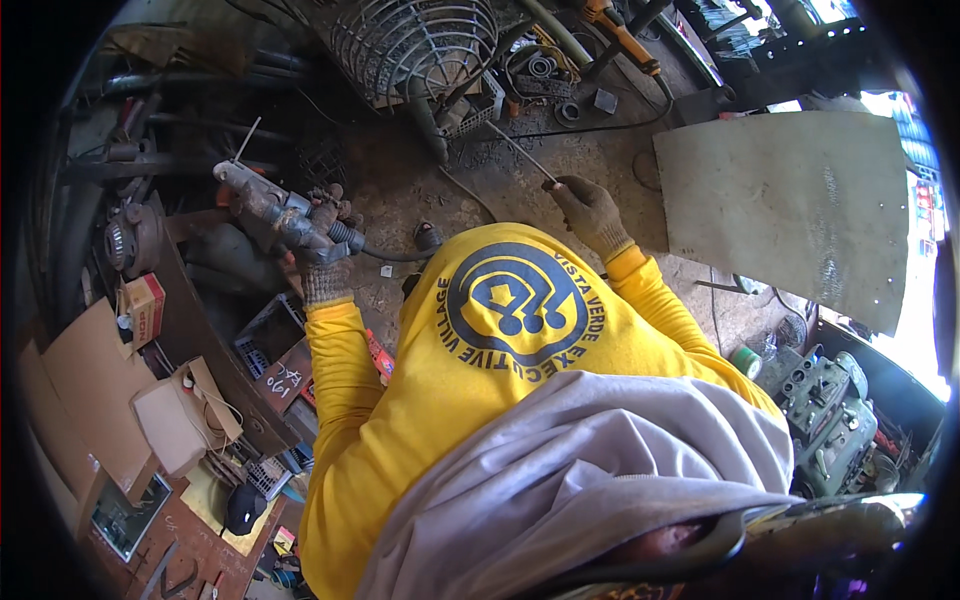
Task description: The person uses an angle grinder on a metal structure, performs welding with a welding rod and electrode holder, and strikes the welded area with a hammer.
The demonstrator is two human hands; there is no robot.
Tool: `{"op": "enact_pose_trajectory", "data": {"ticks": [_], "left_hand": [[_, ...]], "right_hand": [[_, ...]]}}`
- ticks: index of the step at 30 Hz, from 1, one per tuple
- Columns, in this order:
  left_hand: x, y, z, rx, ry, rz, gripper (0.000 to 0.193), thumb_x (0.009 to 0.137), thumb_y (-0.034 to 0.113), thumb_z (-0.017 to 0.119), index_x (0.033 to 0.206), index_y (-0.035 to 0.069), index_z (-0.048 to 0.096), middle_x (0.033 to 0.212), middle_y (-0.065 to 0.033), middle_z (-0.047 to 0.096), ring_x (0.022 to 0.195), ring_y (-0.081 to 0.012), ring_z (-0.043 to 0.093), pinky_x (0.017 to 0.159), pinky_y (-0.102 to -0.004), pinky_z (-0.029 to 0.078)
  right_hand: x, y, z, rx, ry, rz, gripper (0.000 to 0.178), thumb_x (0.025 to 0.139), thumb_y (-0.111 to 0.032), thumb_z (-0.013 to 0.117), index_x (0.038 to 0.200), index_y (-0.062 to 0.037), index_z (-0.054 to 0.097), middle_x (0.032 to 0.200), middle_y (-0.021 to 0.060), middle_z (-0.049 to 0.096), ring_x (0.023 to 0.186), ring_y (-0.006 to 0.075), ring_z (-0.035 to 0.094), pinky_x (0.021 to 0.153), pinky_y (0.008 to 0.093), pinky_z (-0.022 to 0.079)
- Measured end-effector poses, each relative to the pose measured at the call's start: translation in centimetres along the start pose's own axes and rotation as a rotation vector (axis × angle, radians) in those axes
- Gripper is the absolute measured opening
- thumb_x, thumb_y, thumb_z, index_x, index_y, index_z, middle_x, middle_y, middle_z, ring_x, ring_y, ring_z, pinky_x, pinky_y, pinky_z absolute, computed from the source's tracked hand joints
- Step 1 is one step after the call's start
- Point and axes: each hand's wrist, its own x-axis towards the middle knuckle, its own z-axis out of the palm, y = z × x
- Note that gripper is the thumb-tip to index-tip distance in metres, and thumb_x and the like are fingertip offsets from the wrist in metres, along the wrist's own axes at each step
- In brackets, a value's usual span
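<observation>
My left hand (326,277), in a worn knit glove, is closed round a grey corded hand tool (287,222). The tool has a flat metal head, and a thin rod (247,138) sticks up from it. A ribbed sleeve leads into a dark cable (398,257) that runs off behind my yellow shirt. My right hand (591,212), gloved too, is closed on a thin straight rod (522,153). The rod points away to the upper left, toward a round wire guard (415,45); its gripped end is mostly hidden by the fingers.
Dark metal scrap crowds the far left, with cardboard boxes (180,420) nearer me. A large flat metal sheet (790,200) lies on the right, with a green-grey machine casting (825,410) below it. An orange power tool (622,38) and its cord lie at the back.
</observation>
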Motion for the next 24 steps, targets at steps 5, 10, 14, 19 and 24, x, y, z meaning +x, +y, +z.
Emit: {"op": "enact_pose_trajectory", "data": {"ticks": [5,10,14,19,24], "left_hand": [[3.0,-2.1,-2.4,-0.066,-0.071,-0.07,0.027,0.089,0.002,0.072,0.105,0.019,0.059,0.109,-0.0083,0.071,0.078,-0.0186,0.065,0.064,-0.0406,0.058],[6.6,-6.7,-7.5,0.283,-0.194,0.173,0.031,0.087,0.007,0.075,0.112,0.017,0.059,0.112,-0.0074,0.068,0.082,-0.0182,0.063,0.071,-0.0388,0.056],[7.8,-6.9,-11.6,0.499,-0.435,0.178,0.065,0.073,0.024,0.085,0.132,0.01,0.061,0.116,-0.0032,0.062,0.107,-0.0174,0.058,0.1,-0.0285,0.04],[7.7,-4.5,-5.4,-0.248,-0.599,-0.179,0.028,0.092,0.011,0.066,0.12,0.012,0.061,0.129,-0.0137,0.058,0.102,-0.0306,0.062,0.083,-0.0502,0.054],[5.2,-6.6,-6.1,0.308,-0.314,0.048,0.051,0.077,0.018,0.079,0.124,0.009,0.063,0.127,-0.0082,0.06,0.106,-0.0256,0.062,0.089,-0.04,0.052]], "right_hand": [[-0.8,-0.9,-0.5,0.001,0.024,0.02,0.037,0.101,-0.035,0.06,0.117,-0.0038,0.071,0.098,0.0144,0.074,0.083,0.0191,0.068,0.075,0.0325,0.053],[-1.4,-1.8,-0.6,-0.028,0.058,-0.023,0.036,0.101,-0.034,0.061,0.116,-0.0039,0.071,0.095,0.0136,0.074,0.08,0.0181,0.068,0.074,0.0317,0.053],[-1.3,-3.6,-0.4,-0.05,0.015,-0.028,0.034,0.101,-0.033,0.061,0.115,-0.0042,0.072,0.092,0.0136,0.073,0.077,0.0175,0.067,0.073,0.0317,0.052],[-1.1,-4.2,-0.7,-0.1,0.052,-0.093,0.03,0.102,-0.03,0.06,0.119,-0.0082,0.073,0.088,0.0035,0.07,0.068,0.0099,0.062,0.064,0.0251,0.051],[-0.7,-6.7,-0.5,-0.087,0.036,-0.107,0.032,0.1,-0.03,0.061,0.114,-0.0038,0.071,0.093,0.0156,0.073,0.078,0.02,0.067,0.075,0.0338,0.052]]}}
